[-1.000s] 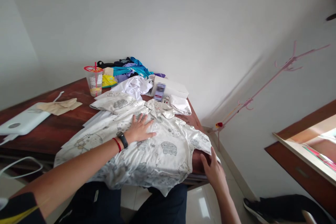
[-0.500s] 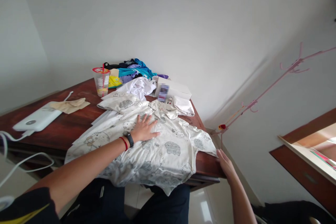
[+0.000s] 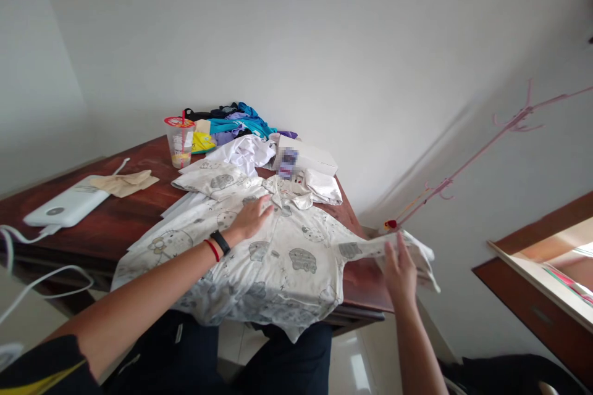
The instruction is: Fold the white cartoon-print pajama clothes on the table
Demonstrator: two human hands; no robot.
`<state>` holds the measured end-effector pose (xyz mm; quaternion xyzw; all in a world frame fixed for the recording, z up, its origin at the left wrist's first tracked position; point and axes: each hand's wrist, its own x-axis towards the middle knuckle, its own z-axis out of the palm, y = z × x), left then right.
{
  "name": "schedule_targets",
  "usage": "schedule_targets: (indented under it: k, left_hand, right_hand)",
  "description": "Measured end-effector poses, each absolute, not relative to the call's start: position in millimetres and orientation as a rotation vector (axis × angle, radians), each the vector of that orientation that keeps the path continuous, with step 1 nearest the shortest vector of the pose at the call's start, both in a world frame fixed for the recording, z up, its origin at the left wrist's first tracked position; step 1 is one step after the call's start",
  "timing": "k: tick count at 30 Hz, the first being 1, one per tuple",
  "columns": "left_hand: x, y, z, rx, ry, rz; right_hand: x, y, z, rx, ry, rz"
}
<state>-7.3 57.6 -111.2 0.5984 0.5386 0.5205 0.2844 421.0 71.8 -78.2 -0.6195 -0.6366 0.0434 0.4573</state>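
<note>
A white shirt (image 3: 282,259) printed with grey cartoon figures lies spread over the near end of a dark wooden table (image 3: 115,222), its hem hanging off the front edge. My left hand (image 3: 250,220) rests near the shirt's collar with its fingers together and flat, wearing a black band and a red string at the wrist. My right hand (image 3: 399,268) is beyond the table's right corner, closed on the shirt's right sleeve (image 3: 407,250), which is pulled out straight and lifted off the table.
At the back of the table are a pile of coloured clothes (image 3: 231,123), a plastic cup (image 3: 180,142) with a straw, a white box (image 3: 303,160) and white garments. A power bank (image 3: 65,208) with a cable and a beige cloth (image 3: 125,182) lie left. A pink hanger rack (image 3: 472,157) stands right.
My right hand has gone from the table's right corner to gripping the sleeve and has drawn it out to the right. My left hand slid slightly up toward the collar.
</note>
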Motion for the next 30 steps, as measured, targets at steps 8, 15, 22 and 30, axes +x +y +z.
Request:
schedule_targets:
  k: [8,15,22,30]
  left_hand:
    - [-37.4,62.6,-81.5,0.53,0.754,1.571]
    - [-33.7,66.5,-78.2,0.474,0.784,1.505]
    - [-34.2,67.1,-84.8,0.689,0.91,1.524]
    - [-38.9,70.5,-82.2,0.855,1.013,1.732]
  right_hand:
    - [302.6,15.9,-111.9,-1.019,-2.428,0.31]
    - [304.7,-13.5,-131.2,-0.805,-2.479,0.338]
    - [303.7,-9.9,-119.6,-0.825,-2.479,0.428]
    - [297.5,-3.1,-115.3,-0.916,-2.566,0.44]
